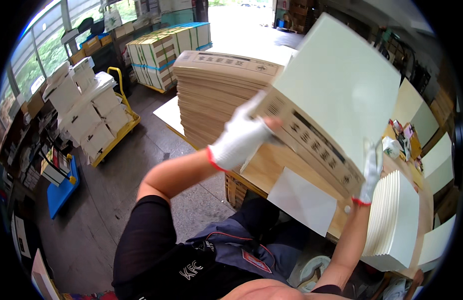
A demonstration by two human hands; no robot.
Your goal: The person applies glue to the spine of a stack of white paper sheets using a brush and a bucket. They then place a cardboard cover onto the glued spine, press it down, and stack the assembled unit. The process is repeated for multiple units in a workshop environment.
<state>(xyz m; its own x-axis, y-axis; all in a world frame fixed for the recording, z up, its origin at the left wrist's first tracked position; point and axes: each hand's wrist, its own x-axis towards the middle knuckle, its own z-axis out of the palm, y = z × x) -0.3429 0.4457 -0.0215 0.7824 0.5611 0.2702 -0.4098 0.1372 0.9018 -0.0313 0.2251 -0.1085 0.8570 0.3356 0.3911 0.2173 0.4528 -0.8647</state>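
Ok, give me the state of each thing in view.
White-and-brown board: held up, tilted
Left grip: gloved, on board's printed edge
Right grip: gloved, on board's right side
Brown stack: piled flat
White sheet: flat on table
White boxes: stacked on yellow cart
Pallet load: strapped
Blue trolley: loaded

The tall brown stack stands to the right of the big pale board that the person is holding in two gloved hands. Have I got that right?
Not quite: the tall brown stack stands to the left of the big pale board, as the head view shows. The board is indeed held in the gloved left hand and gloved right hand.
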